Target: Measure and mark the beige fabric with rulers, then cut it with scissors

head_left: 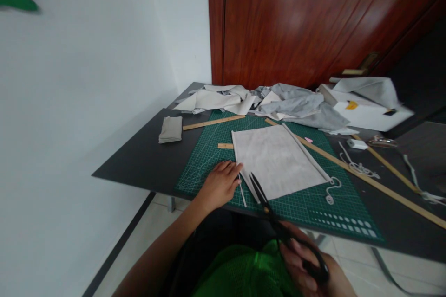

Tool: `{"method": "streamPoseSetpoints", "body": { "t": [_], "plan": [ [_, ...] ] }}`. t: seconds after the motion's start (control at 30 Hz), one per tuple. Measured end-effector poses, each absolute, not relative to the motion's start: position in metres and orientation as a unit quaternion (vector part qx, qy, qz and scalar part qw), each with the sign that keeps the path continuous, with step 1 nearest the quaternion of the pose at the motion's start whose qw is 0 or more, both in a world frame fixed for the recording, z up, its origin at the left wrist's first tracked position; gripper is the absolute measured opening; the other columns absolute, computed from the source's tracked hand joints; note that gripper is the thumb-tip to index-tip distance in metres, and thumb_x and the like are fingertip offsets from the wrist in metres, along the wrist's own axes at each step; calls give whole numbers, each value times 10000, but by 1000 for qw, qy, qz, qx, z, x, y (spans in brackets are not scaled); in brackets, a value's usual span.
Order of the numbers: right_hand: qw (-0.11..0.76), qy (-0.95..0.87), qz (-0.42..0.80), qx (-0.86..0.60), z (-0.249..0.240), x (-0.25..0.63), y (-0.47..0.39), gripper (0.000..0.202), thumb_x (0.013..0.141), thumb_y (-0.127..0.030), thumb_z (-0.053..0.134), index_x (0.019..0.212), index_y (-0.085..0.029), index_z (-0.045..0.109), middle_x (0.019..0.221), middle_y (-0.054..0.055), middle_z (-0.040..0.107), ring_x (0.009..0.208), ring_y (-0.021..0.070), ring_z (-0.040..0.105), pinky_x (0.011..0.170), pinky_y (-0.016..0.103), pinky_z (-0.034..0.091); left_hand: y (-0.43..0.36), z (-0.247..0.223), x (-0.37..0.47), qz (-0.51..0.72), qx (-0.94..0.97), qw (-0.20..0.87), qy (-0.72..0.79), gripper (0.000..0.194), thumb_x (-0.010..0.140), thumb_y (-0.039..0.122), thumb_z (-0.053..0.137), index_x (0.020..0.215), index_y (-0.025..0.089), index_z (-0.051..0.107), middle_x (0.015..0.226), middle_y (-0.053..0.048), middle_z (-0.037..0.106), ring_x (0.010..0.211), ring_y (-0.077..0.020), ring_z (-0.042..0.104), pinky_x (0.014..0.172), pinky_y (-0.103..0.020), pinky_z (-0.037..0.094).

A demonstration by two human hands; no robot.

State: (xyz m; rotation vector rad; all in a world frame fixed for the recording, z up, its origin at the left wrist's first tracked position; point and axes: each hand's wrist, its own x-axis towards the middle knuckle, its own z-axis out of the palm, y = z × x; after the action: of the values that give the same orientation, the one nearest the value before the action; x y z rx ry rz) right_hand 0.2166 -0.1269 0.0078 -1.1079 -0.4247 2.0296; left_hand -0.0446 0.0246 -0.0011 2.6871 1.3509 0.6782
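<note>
A light grey-beige cloth panel (275, 160) lies on the green cutting mat (195, 171), with rolled or folded strips along its left and right sides. My left hand (222, 184) lies at the panel's left edge, fingers stretched out and fingertips touching that edge. From beside its fingers a short thin white cord (243, 193) runs toward me on the mat. My right hand (301, 260) holds black scissors (265, 206) by the handles, near the table's front edge. Their blades point up and left over the panel's near left corner, looking slightly apart.
Crumpled cloth (296, 102) lies along the back beside a white box (372, 111). A folded cloth stack (170, 129) and a wooden ruler (214, 122) lie on the left. A long wooden stick (369, 181) and loose cords (358, 167) lie on the right.
</note>
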Motion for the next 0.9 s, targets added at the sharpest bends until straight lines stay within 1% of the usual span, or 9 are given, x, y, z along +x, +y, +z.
{"method": "streamPoseSetpoints", "body": {
  "t": [0.07,0.17,0.23,0.3,0.43,0.63,0.77,0.83,0.9],
  "plan": [
    [440,-167,764,-441,14,226,-116,693,662,-526,965,1212,-282,620,622,-112,496,375,19,352,313,126,233,24,-1,-44,211,877,21,432,400,1025,298,617,1412,199,588,1378,-107,642,1310,-306,559,1135,-500,484],
    [510,-164,720,-440,22,235,-89,528,649,-451,983,970,-234,624,613,-107,489,391,14,358,325,116,253,23,0,-43,204,878,14,432,325,1026,305,617,1333,203,646,1330,-99,646,1281,-302,558,1123,-492,479],
    [533,-154,709,-435,23,240,-73,503,638,-404,991,846,-211,575,609,-106,479,400,9,352,334,114,281,23,0,-43,202,880,13,429,311,1029,292,609,1324,204,649,1332,-94,648,1285,-299,553,1134,-494,461],
    [546,-136,707,-430,21,246,-66,511,621,-368,995,807,-201,550,613,-108,473,405,5,342,334,111,292,22,2,-44,193,888,15,417,310,1029,283,603,1324,200,648,1333,-90,654,1296,-299,546,1157,-502,430],
    [556,-97,701,-436,17,255,-83,488,619,-341,985,856,-192,585,633,-110,462,409,3,332,329,108,304,15,5,-44,169,915,32,364,287,1032,287,594,1295,191,658,1287,-84,681,1276,-286,559,1146,-475,416],
    [554,-93,664,-493,8,258,-136,499,602,-457,979,797,-198,600,625,-89,451,399,15,334,320,143,349,-10,4,-30,165,943,76,279,287,1022,388,638,1232,194,671,1192,-54,723,1177,-261,597,1048,-449,432],
    [530,-134,656,-521,-9,266,-158,510,623,-514,965,786,-224,578,606,-74,486,358,40,361,295,177,341,-19,-2,-19,196,923,78,322,263,1056,436,585,1089,211,717,1099,-49,723,1082,-237,626,982,-424,471],
    [545,-141,643,-520,-16,266,-165,494,649,-502,960,890,-250,610,624,-77,507,364,46,383,307,166,333,-18,-3,-17,213,910,59,349,308,1054,449,583,1195,200,700,1236,-86,699,1182,-258,609,1028,-430,481],
    [548,-146,641,-518,-18,262,-172,532,673,-515,949,1035,-283,636,634,-82,515,369,46,384,317,155,312,-15,-5,-17,216,910,40,350,432,1045,459,594,1380,188,616,1455,-121,610,1381,-300,514,1145,-470,438]
  ]
}}
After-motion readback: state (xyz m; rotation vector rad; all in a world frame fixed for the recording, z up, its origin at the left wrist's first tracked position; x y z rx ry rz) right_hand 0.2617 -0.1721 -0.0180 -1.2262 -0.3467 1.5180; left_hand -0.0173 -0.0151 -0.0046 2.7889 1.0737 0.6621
